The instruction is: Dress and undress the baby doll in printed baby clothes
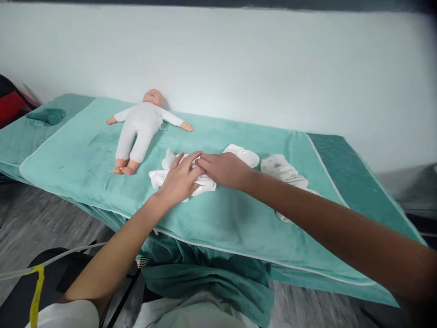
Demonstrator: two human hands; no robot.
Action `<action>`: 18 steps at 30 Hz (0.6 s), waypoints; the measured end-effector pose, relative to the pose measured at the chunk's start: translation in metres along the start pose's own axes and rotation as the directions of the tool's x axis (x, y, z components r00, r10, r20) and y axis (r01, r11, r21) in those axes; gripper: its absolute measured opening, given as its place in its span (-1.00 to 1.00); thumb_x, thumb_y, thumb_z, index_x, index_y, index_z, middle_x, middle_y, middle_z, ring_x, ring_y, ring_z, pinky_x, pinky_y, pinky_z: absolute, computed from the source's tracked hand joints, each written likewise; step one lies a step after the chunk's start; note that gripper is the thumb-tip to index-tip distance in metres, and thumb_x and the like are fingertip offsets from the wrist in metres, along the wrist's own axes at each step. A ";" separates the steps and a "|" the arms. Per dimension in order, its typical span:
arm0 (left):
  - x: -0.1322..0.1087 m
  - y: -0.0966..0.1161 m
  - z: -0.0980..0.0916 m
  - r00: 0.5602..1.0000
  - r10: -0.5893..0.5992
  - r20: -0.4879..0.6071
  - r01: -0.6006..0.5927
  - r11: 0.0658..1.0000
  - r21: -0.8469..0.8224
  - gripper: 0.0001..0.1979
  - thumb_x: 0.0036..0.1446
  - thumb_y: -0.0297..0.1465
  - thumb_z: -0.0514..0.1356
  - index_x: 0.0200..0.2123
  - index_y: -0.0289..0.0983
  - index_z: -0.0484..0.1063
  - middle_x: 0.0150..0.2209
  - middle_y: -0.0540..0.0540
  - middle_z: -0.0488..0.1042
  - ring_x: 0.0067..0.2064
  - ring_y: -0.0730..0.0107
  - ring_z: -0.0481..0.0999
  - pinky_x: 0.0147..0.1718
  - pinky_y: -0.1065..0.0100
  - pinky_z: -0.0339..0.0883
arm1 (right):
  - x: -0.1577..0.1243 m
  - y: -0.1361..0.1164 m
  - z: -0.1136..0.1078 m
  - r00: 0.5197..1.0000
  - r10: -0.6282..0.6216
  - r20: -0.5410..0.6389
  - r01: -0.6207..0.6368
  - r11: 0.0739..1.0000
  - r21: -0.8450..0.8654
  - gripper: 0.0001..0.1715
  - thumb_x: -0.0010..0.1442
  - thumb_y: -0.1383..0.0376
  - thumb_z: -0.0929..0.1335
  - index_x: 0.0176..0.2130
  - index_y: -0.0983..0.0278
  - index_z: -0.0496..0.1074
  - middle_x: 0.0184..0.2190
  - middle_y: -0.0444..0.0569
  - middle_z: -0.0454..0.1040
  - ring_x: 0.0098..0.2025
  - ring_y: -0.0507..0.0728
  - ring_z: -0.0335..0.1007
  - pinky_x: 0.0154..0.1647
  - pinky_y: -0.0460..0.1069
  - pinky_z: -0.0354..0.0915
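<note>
Both of my hands meet above a crumpled bundle of white baby clothing (205, 184) near the middle of the bed. My left hand (180, 180) rests over the cloth with its fingers spread apart. From the right, my right hand (227, 169) reaches in with its fingers curled together, touching the fingers of my left hand; whatever lies under its fingertips is hidden. Behind the right hand are folded white pieces (248, 157). A baby doll (143, 123) in a white suit lies on its back to the upper left, arms stretched out.
A green padded bed (218, 228) stands against a white wall (239, 68). Printed baby clothing (282, 168) lies right of my hands, partly behind my right forearm. At the lower left are a black chair (51, 282) and a pale cable with a yellow tie (37, 291).
</note>
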State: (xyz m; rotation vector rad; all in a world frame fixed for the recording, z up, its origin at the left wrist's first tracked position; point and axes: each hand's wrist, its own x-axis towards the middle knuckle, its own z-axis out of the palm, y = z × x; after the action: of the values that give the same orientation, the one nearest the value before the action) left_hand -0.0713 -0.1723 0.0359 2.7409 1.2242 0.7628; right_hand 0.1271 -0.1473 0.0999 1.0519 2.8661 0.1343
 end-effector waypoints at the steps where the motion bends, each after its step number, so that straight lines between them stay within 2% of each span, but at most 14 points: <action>1: 0.005 0.003 0.002 0.998 -0.068 -0.012 0.068 0.998 -0.018 -0.65 0.15 -0.53 0.21 0.01 -0.19 0.37 0.37 -0.31 0.34 0.36 0.00 0.40 0.36 -0.11 0.26 | -0.010 -0.002 -0.009 0.999 0.037 -0.008 -0.037 0.999 -0.015 -0.66 0.47 0.37 0.20 0.13 0.28 0.42 0.01 0.14 0.58 -0.12 0.22 0.55 -0.45 0.03 0.00; 3: 0.014 0.007 0.003 0.971 -0.238 -0.020 0.236 0.970 -0.054 -0.65 0.18 -0.48 0.20 0.05 -0.19 0.32 0.14 -0.26 0.53 0.11 0.02 0.60 0.08 0.02 0.47 | -0.029 -0.005 -0.024 0.993 0.117 -0.005 -0.117 0.993 -0.020 -0.65 0.49 0.32 0.18 0.16 0.25 0.40 0.00 0.13 0.59 -0.17 0.23 0.54 -0.45 0.03 -0.01; 5: 0.021 0.010 0.002 0.936 -0.348 -0.045 0.343 0.935 -0.090 -0.68 0.20 -0.45 0.17 0.03 -0.17 0.31 -0.05 -0.16 0.59 -0.09 0.08 0.64 -0.15 0.14 0.48 | -0.044 -0.006 -0.030 0.978 0.206 0.029 -0.206 0.978 0.023 -0.63 0.50 0.24 0.19 0.20 0.23 0.36 -0.01 0.12 0.60 -0.19 0.26 0.55 -0.41 0.04 0.05; 7: 0.029 0.012 -0.004 0.933 -0.335 -0.134 0.317 0.938 -0.139 -0.73 0.19 -0.45 0.15 -0.03 -0.15 0.32 -0.11 -0.10 0.58 -0.13 0.14 0.61 -0.18 0.21 0.43 | -0.055 -0.002 -0.028 0.949 0.301 0.092 -0.309 0.946 0.097 -0.54 0.48 0.17 0.24 0.28 0.24 0.28 -0.02 0.14 0.62 -0.15 0.32 0.56 -0.36 0.06 0.13; 9: 0.037 0.016 -0.013 0.917 -0.279 -0.286 0.226 0.952 -0.207 -0.78 0.17 -0.48 0.14 -0.10 -0.16 0.33 -0.12 -0.07 0.55 -0.11 0.20 0.57 -0.14 0.24 0.41 | -0.063 0.007 -0.017 0.904 0.394 0.168 -0.423 0.880 0.215 -0.44 0.44 0.11 0.28 0.32 0.24 0.22 -0.04 0.12 0.64 -0.12 0.36 0.57 -0.28 0.08 0.22; 10: 0.042 0.019 -0.018 0.894 -0.266 -0.360 0.185 0.952 -0.246 -0.78 0.16 -0.49 0.14 -0.12 -0.16 0.33 -0.14 -0.06 0.54 -0.11 0.24 0.56 -0.11 0.25 0.41 | -0.066 0.012 -0.009 0.882 0.427 0.198 -0.469 0.835 0.287 -0.44 0.43 0.09 0.30 0.31 0.23 0.24 -0.04 0.11 0.64 -0.10 0.36 0.57 -0.24 0.09 0.27; 12: 0.053 0.028 -0.027 0.833 -0.288 -0.473 0.133 0.933 -0.333 -0.77 0.15 -0.51 0.14 -0.12 -0.16 0.32 -0.16 -0.03 0.52 -0.11 0.29 0.53 -0.06 0.27 0.41 | -0.068 0.020 0.008 0.863 0.474 0.176 -0.502 0.758 0.416 -0.48 0.39 0.06 0.33 0.22 0.23 0.34 0.02 0.13 0.60 0.00 0.38 0.54 -0.08 0.14 0.36; 14: 0.062 0.038 -0.033 0.768 -0.350 -0.537 0.114 0.899 -0.423 -0.76 0.18 -0.50 0.14 -0.08 -0.15 0.31 -0.15 -0.01 0.50 -0.08 0.32 0.52 -0.01 0.27 0.41 | -0.064 0.020 0.026 0.874 0.482 0.059 -0.433 0.718 0.545 -0.45 0.31 0.06 0.39 0.18 0.27 0.39 0.15 0.22 0.52 0.19 0.43 0.44 0.16 0.24 0.35; 16: 0.067 0.047 -0.035 0.709 -0.427 -0.561 0.118 0.856 -0.503 -0.78 0.25 -0.48 0.12 -0.05 -0.15 0.31 -0.12 -0.03 0.48 -0.02 0.31 0.52 0.05 0.25 0.41 | -0.058 0.010 0.040 0.895 0.443 -0.058 -0.269 0.638 0.721 -0.34 0.26 0.05 0.42 0.24 0.28 0.38 0.25 0.24 0.45 0.34 0.42 0.30 0.34 0.29 0.26; 17: 0.067 0.051 -0.035 0.692 -0.460 -0.557 0.125 0.835 -0.535 -0.78 0.27 -0.46 0.12 -0.03 -0.15 0.31 -0.09 -0.04 0.48 0.00 0.30 0.52 0.08 0.23 0.41 | -0.054 0.002 0.045 0.905 0.416 -0.090 -0.171 0.549 0.818 -0.28 0.26 0.02 0.42 0.29 0.25 0.35 0.27 0.20 0.45 0.38 0.39 0.28 0.39 0.28 0.24; 18: 0.065 0.054 -0.035 0.695 -0.478 -0.537 0.130 0.819 -0.560 -0.78 0.29 -0.43 0.12 0.00 -0.15 0.32 -0.07 -0.05 0.49 0.03 0.28 0.53 0.10 0.21 0.41 | -0.050 -0.008 0.048 0.912 0.395 -0.107 -0.081 0.429 0.900 -0.26 0.26 -0.03 0.41 0.31 0.20 0.34 0.25 0.14 0.48 0.39 0.35 0.29 0.42 0.25 0.23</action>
State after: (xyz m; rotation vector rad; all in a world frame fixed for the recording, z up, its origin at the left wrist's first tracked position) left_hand -0.0134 -0.1684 0.1064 1.8030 1.2946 1.7969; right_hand 0.1653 -0.1831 0.0536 1.6980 2.9602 -1.5101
